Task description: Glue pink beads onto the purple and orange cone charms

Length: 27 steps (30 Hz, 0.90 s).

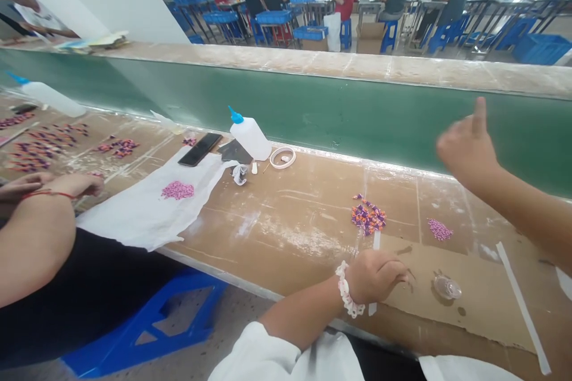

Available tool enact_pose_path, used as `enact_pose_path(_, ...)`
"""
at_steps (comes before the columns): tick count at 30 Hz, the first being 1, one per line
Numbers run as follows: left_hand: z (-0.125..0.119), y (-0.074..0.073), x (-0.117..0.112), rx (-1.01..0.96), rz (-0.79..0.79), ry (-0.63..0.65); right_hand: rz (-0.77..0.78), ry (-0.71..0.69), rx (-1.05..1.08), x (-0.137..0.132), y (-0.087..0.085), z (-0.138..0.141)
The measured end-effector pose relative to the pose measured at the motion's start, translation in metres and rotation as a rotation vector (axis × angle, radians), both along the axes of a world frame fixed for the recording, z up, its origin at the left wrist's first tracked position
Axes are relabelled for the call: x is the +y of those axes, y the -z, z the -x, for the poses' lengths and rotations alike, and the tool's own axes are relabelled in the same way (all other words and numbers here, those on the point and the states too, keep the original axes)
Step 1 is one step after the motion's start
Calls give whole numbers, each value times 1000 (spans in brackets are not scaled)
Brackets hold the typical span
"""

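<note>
My left hand point(374, 277) rests on a sheet of brown cardboard point(482, 303) at the near table edge, fingers curled as in a pinch; what it holds is too small to see. A white bead bracelet sits on that wrist. My right hand point(467, 149) is raised above the table, fingers folded, thumb sticking up, nothing in it. Between the hands lie a heap of purple-and-orange small pieces point(369, 216), a small pile of pink pieces point(440, 230) and a clear little cap point(447, 287).
A glue bottle with blue tip point(250, 136), a tape ring point(283, 157), a black phone point(200, 149) and a white sheet point(147, 205) with pink pieces lie left. A co-worker's arm point(36, 232) is at far left. A green conveyor belt point(339, 113) runs behind.
</note>
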<state>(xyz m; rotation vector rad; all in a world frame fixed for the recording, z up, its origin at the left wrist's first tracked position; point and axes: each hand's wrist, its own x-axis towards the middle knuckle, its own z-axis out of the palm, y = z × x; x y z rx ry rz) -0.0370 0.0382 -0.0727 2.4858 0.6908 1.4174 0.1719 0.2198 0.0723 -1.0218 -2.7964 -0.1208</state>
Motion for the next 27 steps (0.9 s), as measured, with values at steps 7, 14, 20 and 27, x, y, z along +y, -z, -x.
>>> enact_pose_path(7,3,5,8,81,328,76,104,5,-410,-30,41,71)
enact_pose_path(14,14,-7,25,-643,1122,162,218,2,-453,-35,84,87)
enact_pose_path(20,22,-24,38,-945,1415,270,308,84,-422,-37,95,92)
enact_pose_path(27,23,-28,39,-1060,1526,318,446,153,-319,-31,109,104)
